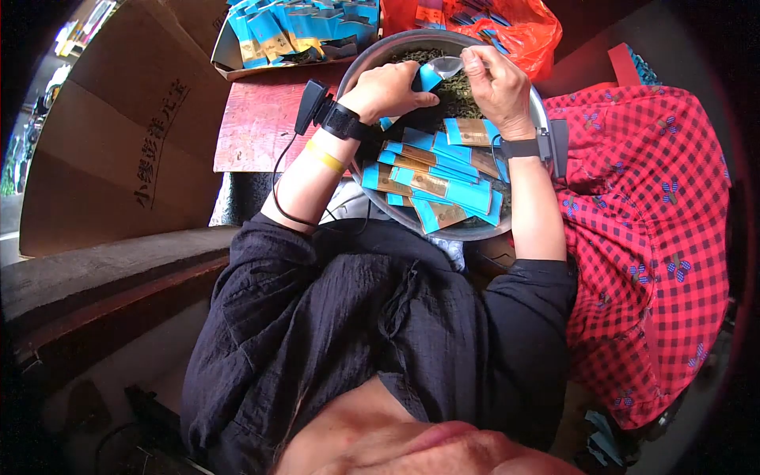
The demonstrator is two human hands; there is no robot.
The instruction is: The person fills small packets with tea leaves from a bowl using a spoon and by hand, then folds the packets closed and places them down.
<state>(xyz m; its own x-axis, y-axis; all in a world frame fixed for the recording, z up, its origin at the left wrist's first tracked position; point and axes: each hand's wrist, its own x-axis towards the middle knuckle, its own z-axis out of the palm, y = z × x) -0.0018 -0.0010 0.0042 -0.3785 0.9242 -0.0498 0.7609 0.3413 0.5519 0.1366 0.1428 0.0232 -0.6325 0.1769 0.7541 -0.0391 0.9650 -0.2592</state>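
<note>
My left hand (392,91) is closed round a blue packet (430,77) above a round metal basin (372,57). A clear spoon or scoop (450,66) reaches from my right hand (497,83) to the packet's mouth; its fingers pinch the handle. Dark dried leaves (457,103) lie in the basin beneath both hands. Several blue and gold packets (431,182) are piled in the near part of the basin, below my hands.
A cardboard box (229,59) full of blue packets stands at the back on a red board (257,127). Behind the basin is a red plastic bag (530,39). A large carton (119,134) rises at left; red checked cloth (641,237) covers the right side.
</note>
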